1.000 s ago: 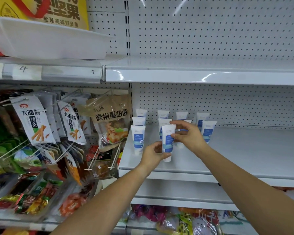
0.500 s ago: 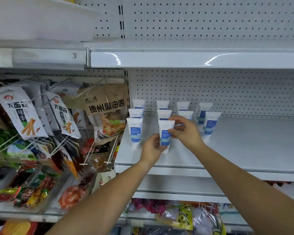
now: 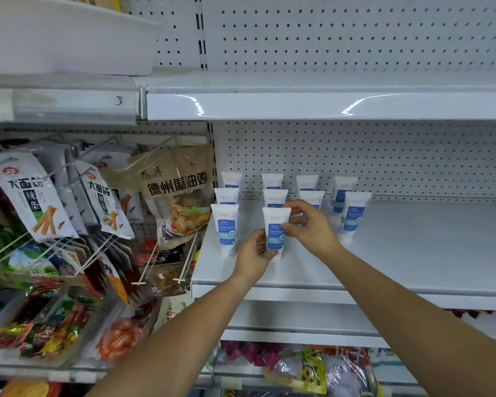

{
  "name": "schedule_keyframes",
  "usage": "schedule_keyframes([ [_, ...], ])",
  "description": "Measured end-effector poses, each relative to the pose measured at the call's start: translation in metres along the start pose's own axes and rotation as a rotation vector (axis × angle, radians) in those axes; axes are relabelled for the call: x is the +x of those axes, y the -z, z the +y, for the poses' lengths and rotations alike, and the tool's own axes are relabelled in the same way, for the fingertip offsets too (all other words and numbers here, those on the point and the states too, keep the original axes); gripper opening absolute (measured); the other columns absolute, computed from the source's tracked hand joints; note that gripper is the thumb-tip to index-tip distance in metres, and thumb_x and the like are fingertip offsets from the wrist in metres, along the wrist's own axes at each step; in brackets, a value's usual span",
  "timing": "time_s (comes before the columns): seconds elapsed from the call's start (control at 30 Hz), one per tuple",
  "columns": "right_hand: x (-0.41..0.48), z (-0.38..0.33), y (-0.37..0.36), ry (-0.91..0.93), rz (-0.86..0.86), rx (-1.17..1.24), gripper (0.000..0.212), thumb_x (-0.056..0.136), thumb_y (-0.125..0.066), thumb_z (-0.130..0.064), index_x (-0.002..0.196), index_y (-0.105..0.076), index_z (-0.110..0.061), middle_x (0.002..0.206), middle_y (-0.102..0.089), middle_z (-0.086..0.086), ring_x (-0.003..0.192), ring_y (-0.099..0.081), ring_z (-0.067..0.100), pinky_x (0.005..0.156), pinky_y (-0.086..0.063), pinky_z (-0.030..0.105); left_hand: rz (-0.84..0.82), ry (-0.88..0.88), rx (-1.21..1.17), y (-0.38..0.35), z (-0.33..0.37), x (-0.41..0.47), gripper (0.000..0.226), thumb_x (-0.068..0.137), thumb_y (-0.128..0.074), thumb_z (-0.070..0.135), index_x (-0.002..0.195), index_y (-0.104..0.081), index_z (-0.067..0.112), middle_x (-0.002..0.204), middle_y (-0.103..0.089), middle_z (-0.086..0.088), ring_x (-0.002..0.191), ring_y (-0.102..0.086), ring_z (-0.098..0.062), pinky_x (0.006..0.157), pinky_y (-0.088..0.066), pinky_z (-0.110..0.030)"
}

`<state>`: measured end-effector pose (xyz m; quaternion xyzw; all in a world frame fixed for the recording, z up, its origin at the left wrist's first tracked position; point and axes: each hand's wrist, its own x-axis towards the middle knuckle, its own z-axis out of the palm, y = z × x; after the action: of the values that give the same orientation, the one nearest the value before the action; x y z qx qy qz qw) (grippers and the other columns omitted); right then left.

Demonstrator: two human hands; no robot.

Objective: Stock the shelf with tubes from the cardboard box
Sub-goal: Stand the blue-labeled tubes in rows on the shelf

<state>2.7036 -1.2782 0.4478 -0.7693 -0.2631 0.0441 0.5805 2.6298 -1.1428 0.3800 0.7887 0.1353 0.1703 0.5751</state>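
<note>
1. White tube with blue label (image 3: 275,233) upright, cap down, on white metal shelf (image 3: 413,253), front of second column, set back from the front lip.
2. Left hand (image 3: 255,253) pinching tube's lower part; right hand (image 3: 309,224) pinching its upper right edge.
3. Other white tubes (image 3: 225,227) in rows behind and just beside; two more (image 3: 354,216) right of the right hand.
4. Right half of shelf bare, open to pegboard back wall (image 3: 384,156).
5. Hanging snack packets (image 3: 181,196) beyond the shelf's left edge.

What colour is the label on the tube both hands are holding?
Blue on a white tube, with a paler band; head view shows it, held by the left hand and right hand.
</note>
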Motion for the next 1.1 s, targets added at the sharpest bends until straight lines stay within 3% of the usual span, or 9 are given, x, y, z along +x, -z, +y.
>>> schedule_keyframes([
  [0.1, -0.001, 0.002, 0.001, -0.008, -0.007, -0.027, 0.04, 0.083, -0.072, 0.0, 0.114, -0.061, -0.022, 0.102, -0.066, -0.008, 0.098, -0.067, 0.015, 0.082, -0.06, 0.043, -0.014, 0.004, -0.004, 0.0, 0.0, 0.0, 0.042, 0.086, -0.073, 0.01, 0.123, -0.054, 0.015, 0.117, -0.064, 0.003, 0.1, -0.062, -0.01, 0.085, -0.047, -0.012],
  [0.27, -0.011, 0.0, 0.007, -0.002, -0.018, -0.096, 0.057, 0.079, -0.077, -0.005, 0.128, -0.055, -0.024, 0.103, -0.065, -0.006, 0.095, -0.067, 0.01, 0.084, -0.057, 0.03, -0.019, 0.016, -0.007, 0.001, -0.001, -0.003, 0.045, 0.083, -0.074, 0.006, 0.124, -0.056, 0.011, 0.119, -0.067, -0.003, 0.104, -0.064, -0.016, 0.1, -0.051, -0.033],
  [0.5, -0.044, 0.002, 0.026, -0.049, 0.017, -0.159, 0.056, 0.082, -0.077, -0.012, 0.132, -0.055, -0.018, 0.105, -0.068, 0.001, 0.095, -0.068, 0.012, 0.093, -0.055, 0.032, 0.02, -0.009, 0.082, 0.014, 0.002, -0.026, 0.062, 0.077, -0.079, 0.007, 0.134, -0.054, 0.008, 0.126, -0.062, -0.003, 0.113, -0.059, -0.017, 0.097, -0.043, -0.021],
  [0.63, -0.072, -0.004, 0.024, -0.042, 0.003, -0.187, 0.048, 0.081, -0.077, -0.009, 0.125, -0.06, -0.012, 0.105, -0.068, 0.008, 0.092, -0.069, 0.022, 0.091, -0.055, 0.032, 0.067, -0.032, 0.094, 0.029, 0.001, -0.053, 0.046, 0.079, -0.079, 0.011, 0.121, -0.062, 0.008, 0.115, -0.066, -0.004, 0.103, -0.063, -0.018, 0.091, -0.049, -0.023],
  [0.8, -0.119, 0.009, -0.001, -0.079, -0.05, -0.183, 0.037, 0.081, -0.078, -0.014, 0.116, -0.065, -0.015, 0.1, -0.07, 0.006, 0.086, -0.069, 0.023, 0.084, -0.058, 0.033, 0.123, -0.052, 0.05, 0.047, -0.02, -0.11, 0.017, 0.087, -0.07, 0.012, 0.103, -0.069, 0.009, 0.093, -0.07, 0.0, 0.079, -0.063, -0.004, 0.078, -0.051, -0.018],
  [0.93, -0.166, 0.039, -0.035, -0.16, -0.129, -0.165, 0.031, 0.081, -0.077, -0.012, 0.109, -0.067, -0.021, 0.096, -0.07, 0.002, 0.084, -0.068, 0.028, 0.088, -0.057, 0.038, 0.101, -0.001, 0.049, 0.06, -0.053, -0.167, 0.013, 0.089, -0.066, 0.01, 0.102, -0.07, 0.009, 0.09, -0.07, 0.003, 0.08, -0.063, -0.001, 0.078, -0.053, -0.018],
  [1.1, -0.23, 0.082, -0.072, -0.297, -0.227, -0.128, 0.031, 0.082, -0.076, -0.01, 0.11, -0.068, -0.021, 0.092, -0.071, 0.0, 0.084, -0.069, 0.018, 0.085, -0.058, 0.031, 0.071, 0.165, 0.025, 0.065, -0.108, -0.234, 0.012, 0.089, -0.067, 0.008, 0.094, -0.07, 0.019, 0.085, -0.07, 0.008, 0.077, -0.064, 0.0, 0.076, -0.052, -0.017],
])
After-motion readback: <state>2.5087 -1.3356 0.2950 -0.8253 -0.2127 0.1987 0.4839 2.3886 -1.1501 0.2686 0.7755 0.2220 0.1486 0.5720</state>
